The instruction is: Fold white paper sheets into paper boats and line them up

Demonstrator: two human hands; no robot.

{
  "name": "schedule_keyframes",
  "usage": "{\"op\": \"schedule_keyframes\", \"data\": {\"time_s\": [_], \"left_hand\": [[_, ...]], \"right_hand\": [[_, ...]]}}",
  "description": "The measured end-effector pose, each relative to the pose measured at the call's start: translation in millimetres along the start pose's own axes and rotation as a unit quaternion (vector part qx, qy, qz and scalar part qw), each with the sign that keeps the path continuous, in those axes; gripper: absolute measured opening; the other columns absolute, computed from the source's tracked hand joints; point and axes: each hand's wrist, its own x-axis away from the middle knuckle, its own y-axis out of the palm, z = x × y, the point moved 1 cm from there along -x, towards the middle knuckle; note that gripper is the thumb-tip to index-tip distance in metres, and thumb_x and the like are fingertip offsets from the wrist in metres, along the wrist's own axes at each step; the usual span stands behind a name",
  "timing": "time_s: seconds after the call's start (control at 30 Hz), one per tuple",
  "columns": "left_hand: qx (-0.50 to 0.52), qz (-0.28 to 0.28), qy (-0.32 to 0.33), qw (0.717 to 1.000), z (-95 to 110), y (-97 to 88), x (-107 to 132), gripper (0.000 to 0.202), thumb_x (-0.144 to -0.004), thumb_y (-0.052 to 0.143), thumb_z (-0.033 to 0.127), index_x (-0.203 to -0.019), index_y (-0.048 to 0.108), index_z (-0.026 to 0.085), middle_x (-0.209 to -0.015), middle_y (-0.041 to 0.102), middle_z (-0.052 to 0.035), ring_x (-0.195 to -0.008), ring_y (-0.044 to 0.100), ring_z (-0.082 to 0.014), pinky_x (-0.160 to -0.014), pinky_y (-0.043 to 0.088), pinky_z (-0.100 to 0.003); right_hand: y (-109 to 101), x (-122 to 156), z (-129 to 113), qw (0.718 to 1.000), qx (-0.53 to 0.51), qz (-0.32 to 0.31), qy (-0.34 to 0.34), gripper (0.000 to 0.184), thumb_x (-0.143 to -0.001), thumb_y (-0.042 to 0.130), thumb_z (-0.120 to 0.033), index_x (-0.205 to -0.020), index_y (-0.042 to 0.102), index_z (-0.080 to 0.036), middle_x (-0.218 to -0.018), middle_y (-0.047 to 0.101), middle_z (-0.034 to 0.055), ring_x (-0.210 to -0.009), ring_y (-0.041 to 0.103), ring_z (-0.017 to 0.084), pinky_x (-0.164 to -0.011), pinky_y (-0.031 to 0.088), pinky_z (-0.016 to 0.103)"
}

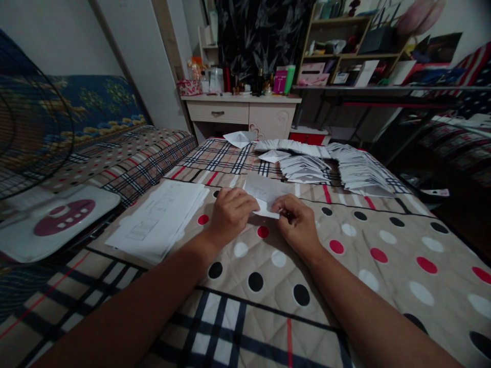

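A white sheet of paper point(264, 193) lies partly folded on the quilted bedspread point(268, 276). My left hand point(230, 212) has its fingers curled and pressed on the sheet's near left edge. My right hand point(297, 222) pinches the sheet's near right edge between thumb and fingers. A stack of printed sheets point(159, 220) rests just left of my left hand. Farther back lie rows of folded white paper pieces point(345, 166), and one folded paper shape point(240, 138) sits at the far edge of the bed.
A white fan base with dark red buttons point(57, 220) and its black wire cage point(30, 133) stand at the left. Beyond the bed are a pale dresser point(245, 115) crowded with bottles, a wooden shelf point(345, 51), and a dark desk frame on the right.
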Motion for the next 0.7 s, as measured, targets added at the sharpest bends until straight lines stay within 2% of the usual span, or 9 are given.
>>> {"op": "schedule_keyframes", "data": {"time_s": [0.07,0.13,0.27,0.37,0.5,0.6,0.7], "left_hand": [[0.012,0.013,0.015,1.0,-1,-1.0,0,0.024,-0.085,0.052,0.007,-0.081,0.068,0.024,-0.087,0.075,0.0009,-0.088,0.059,-0.0189,-0.084,0.033,-0.039],[0.019,0.009,0.026,0.999,-1,-0.7,0,0.023,-0.085,0.053,0.007,-0.081,0.068,0.023,-0.088,0.075,0.0014,-0.088,0.059,-0.0184,-0.086,0.034,-0.039],[0.028,-0.048,0.025,0.998,-4,4.5,1,0.024,-0.08,0.052,0.001,-0.077,0.066,0.02,-0.088,0.074,0.0002,-0.091,0.059,-0.0194,-0.086,0.035,-0.038],[0.031,-0.114,0.008,0.993,-8,9.7,3,0.028,-0.075,0.049,-0.003,-0.076,0.065,0.019,-0.087,0.073,-0.0015,-0.093,0.06,-0.0202,-0.087,0.036,-0.039],[0.042,-0.186,0.009,0.982,-11,14.3,6,0.038,-0.071,0.05,-0.005,-0.093,0.069,0.02,-0.097,0.073,-0.0037,-0.096,0.062,-0.0203,-0.088,0.04,-0.039],[0.071,-0.207,0.039,0.975,-11,16.8,8,0.041,-0.072,0.053,-0.004,-0.1,0.069,0.021,-0.105,0.072,-0.005,-0.101,0.062,-0.0209,-0.088,0.044,-0.039],[0.13,-0.201,0.071,0.968,-13,19.0,10,0.036,-0.073,0.053,-0.004,-0.094,0.071,0.02,-0.103,0.073,-0.0062,-0.099,0.063,-0.0197,-0.089,0.048,-0.037]], "right_hand": [[-1,1,1,1.0,-0.016,0.014,0.019,0.026,-0.065,0.045,-0.005,-0.074,0.064,-0.02,-0.078,0.063,0.0018,-0.064,0.054,0.015,-0.06,0.042,0.028],[-1,2,5,0.995,-0.049,0.046,0.07,0.027,-0.07,0.046,-0.009,-0.082,0.067,-0.019,-0.076,0.064,0.0011,-0.054,0.05,0.012,-0.054,0.041,0.027],[-1,0,16,0.975,-0.122,0.082,0.167,0.023,-0.081,0.053,-0.025,-0.097,0.067,-0.017,-0.086,0.07,0.0042,-0.043,0.047,0.009,-0.041,0.037,0.025],[-1,-4,24,0.967,-0.115,0.053,0.223,0.025,-0.075,0.061,-0.03,-0.093,0.069,-0.015,-0.084,0.072,0.0063,-0.041,0.048,0.009,-0.038,0.037,0.024],[-3,-8,31,0.963,-0.098,0.018,0.25,0.024,-0.067,0.066,-0.031,-0.085,0.068,-0.014,-0.075,0.07,0.0054,-0.039,0.049,0.009,-0.038,0.038,0.024],[-6,-9,32,0.963,-0.089,0.011,0.252,0.023,-0.065,0.067,-0.031,-0.081,0.068,-0.014,-0.069,0.067,0.0028,-0.039,0.05,0.009,-0.039,0.039,0.024],[-10,-10,31,0.958,-0.092,-0.003,0.27,0.021,-0.064,0.067,-0.029,-0.08,0.067,-0.014,-0.063,0.064,0.0007,-0.039,0.05,0.009,-0.04,0.039,0.023]]}}
